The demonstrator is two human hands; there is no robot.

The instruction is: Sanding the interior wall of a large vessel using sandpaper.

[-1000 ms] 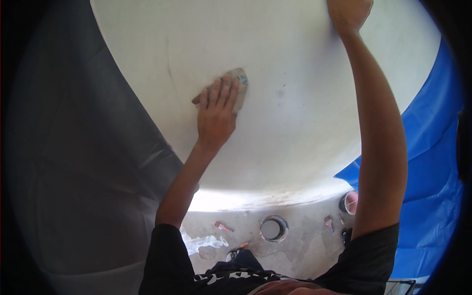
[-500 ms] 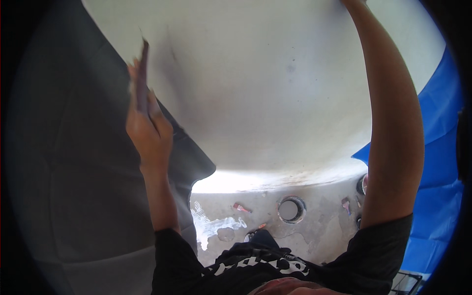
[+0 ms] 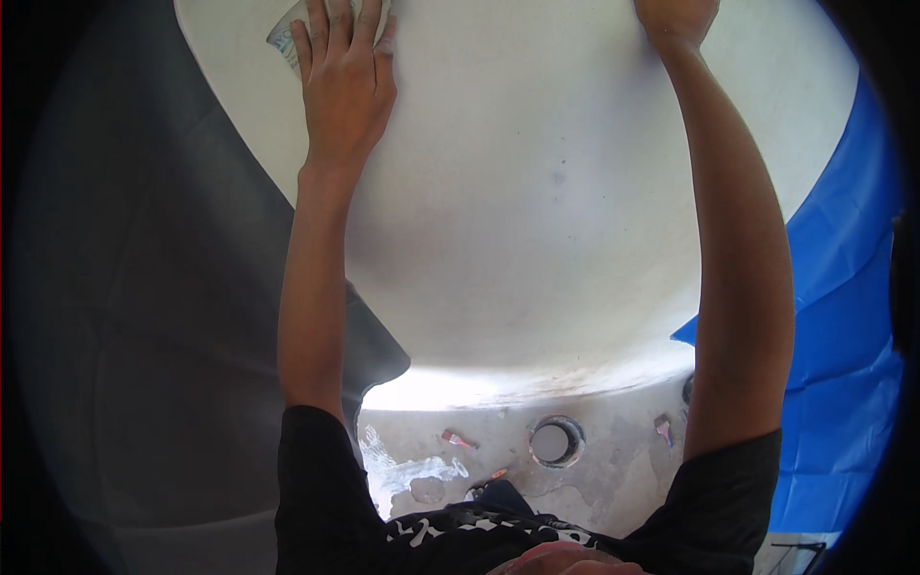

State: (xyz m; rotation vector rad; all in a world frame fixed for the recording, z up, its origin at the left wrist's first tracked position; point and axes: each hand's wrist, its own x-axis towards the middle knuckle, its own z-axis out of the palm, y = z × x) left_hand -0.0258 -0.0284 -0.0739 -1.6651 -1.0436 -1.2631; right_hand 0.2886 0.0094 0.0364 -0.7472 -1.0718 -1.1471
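One white curved surface. Left hand, fingers spread flat, presses one sanding pad, mostly hidden. Right hand cut off; grip indiscernible.

Bare white curved surface lies open between both raised arms.
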